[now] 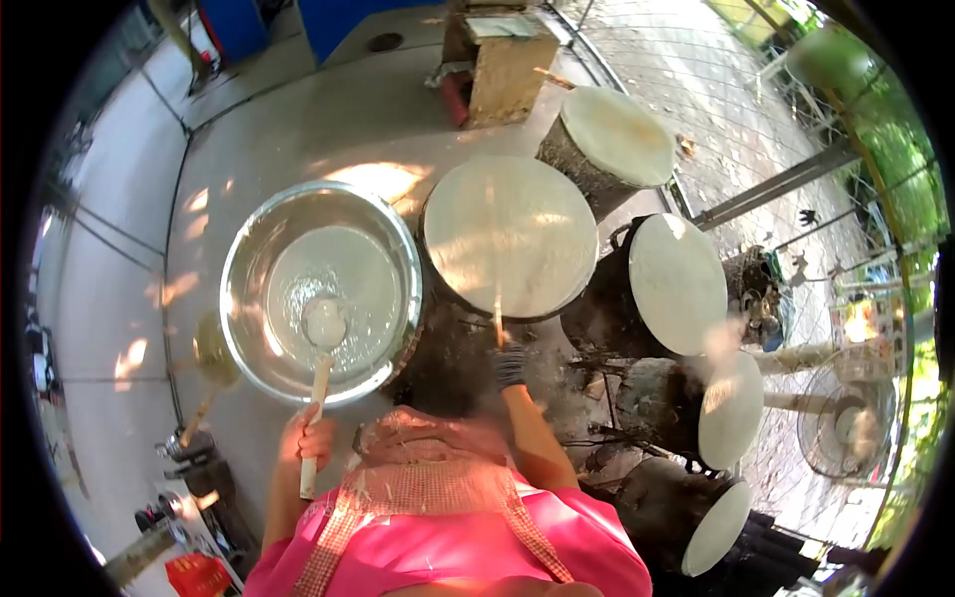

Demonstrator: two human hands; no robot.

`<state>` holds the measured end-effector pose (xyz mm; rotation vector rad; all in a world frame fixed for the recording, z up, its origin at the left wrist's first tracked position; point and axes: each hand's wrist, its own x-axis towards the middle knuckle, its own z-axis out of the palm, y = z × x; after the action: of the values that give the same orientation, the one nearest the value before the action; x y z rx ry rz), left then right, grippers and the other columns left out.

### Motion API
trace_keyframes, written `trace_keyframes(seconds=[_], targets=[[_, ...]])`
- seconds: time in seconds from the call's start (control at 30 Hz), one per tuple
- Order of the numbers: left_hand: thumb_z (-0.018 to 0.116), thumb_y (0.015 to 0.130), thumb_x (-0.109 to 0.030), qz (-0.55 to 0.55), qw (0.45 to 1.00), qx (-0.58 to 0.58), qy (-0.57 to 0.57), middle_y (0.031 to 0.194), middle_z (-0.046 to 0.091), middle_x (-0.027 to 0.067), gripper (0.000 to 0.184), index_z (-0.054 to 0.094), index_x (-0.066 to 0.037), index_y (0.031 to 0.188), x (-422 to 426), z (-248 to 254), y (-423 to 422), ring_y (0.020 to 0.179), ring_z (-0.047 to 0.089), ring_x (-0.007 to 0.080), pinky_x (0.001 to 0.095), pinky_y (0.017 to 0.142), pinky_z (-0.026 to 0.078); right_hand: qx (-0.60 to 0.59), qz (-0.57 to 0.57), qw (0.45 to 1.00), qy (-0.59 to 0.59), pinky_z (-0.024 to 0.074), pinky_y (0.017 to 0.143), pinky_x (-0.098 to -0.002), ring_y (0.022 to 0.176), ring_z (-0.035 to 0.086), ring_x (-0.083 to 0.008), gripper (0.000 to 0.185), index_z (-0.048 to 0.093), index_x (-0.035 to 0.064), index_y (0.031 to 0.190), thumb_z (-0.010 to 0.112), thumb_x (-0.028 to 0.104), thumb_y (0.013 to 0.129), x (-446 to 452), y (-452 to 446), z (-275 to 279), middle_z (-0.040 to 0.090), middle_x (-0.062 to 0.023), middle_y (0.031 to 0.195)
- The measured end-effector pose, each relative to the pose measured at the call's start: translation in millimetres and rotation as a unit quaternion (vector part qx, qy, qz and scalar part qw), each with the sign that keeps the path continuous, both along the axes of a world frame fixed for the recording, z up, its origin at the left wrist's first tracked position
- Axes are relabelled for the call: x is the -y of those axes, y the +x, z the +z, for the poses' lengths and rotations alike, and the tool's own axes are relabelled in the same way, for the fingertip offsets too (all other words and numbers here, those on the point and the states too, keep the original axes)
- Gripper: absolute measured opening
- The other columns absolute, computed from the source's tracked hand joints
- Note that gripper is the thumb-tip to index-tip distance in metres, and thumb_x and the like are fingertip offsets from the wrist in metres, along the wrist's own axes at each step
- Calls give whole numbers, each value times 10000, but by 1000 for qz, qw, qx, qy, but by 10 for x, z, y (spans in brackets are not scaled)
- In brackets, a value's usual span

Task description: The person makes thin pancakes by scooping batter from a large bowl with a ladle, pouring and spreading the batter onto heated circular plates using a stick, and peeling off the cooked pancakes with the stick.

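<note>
Visibly, the left hand [310, 438] grips a ladle [322, 376], its cup in the basin [237, 328] ahead; the gloved right hand [509, 368] holds a stick [495, 259] directed forward across a round pale surface [532, 239].

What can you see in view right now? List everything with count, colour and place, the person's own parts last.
basin: one, silver, left of centre
batter-like liquid: one pool, white, inside the basin
ladle: one, pale handle, its bowl in the liquid
round tops: five, off-white, one at centre, four to its right
stick: one, tan, across the centre top
stand: one, tan, top centre
panels: two, blue, upper left
fan: one, greyish, far right
packet: one, red, lower left
edge clutter: uncounted, too blurred to name
apron: one, checked, bottom centre
shirt: one, pink, bottom centre
left hand: one, bare, on the ladle's handle
right hand: one, dark striped covering, at the stick's near end
</note>
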<state>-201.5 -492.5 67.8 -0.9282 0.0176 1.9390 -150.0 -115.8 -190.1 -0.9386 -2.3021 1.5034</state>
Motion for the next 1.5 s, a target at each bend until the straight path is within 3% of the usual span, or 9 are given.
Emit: trace_keyframes(seconds=[0.3,0.47,0.6,0.77,0.87,1.2,1.27,1.33,1.5], targets=[[377,872,-247,-42,998,-34,-24,529,323,5,282,466,-226,1140,652,66,-567,358,293,71,209,316,277,165,-85,982,23,419,713,-384,795,545,-331,328,570,33,910,473,294,735,955,-1360,559,584,-188,828],[385,869,-222,-36,999,-17,-28,538,317,3,272,478,-213,1125,846,103,-757,385,319,79,222,334,288,87,-57,993,48,450,584,-356,643,575,-211,235,575,58,857,452,211,728,997,-2274,320,578,-122,670],[393,868,-243,-48,996,-25,-66,532,322,3,206,516,-95,940,805,203,-781,392,331,96,231,338,295,12,-66,966,-250,441,504,-321,530,554,-182,208,571,42,873,484,181,745,997,-2620,1376,568,-113,637],[388,871,-251,-67,996,-16,-52,523,324,-1,231,464,-48,790,639,135,-739,388,321,83,216,321,280,-212,-71,974,-38,433,679,-285,725,563,-222,181,599,76,882,553,113,711,683,-1347,1800,593,-121,766],[372,879,-223,-86,991,-78,-66,527,312,-4,211,462,-90,1014,450,71,-697,381,307,72,201,313,266,-22,-193,939,284,441,606,-346,672,573,-196,155,599,37,828,458,88,791,-153,-479,1044,588,-57,681],[343,888,-192,-124,990,-57,-21,550,311,-6,356,324,-242,1240,-141,179,-428,374,290,64,191,307,259,15,-262,965,12,434,549,-355,579,528,-219,180,578,37,872,481,43,720,-1200,-138,-384,575,-103,659],[361,869,-287,-169,984,-37,-34,470,299,-14,208,491,-129,903,-113,191,-402,342,265,68,201,285,230,45,-169,980,98,417,487,-319,515,474,-192,74,571,78,771,517,102,726,-1073,-67,-807,526,-64,599],[372,854,-347,-249,967,-52,26,419,280,-17,334,479,-99,658,62,-26,-413,323,248,72,207,273,211,144,-15,778,612,395,435,-313,470,433,-174,81,549,101,704,530,167,746,-909,51,-766,495,-34,569],[378,841,-378,-283,955,-60,-57,388,261,-19,408,367,-118,526,279,-121,-474,309,234,89,210,272,199,73,-60,919,383,371,370,-290,385,427,-146,211,562,82,811,443,256,805,573,-965,-234,437,-31,470]])
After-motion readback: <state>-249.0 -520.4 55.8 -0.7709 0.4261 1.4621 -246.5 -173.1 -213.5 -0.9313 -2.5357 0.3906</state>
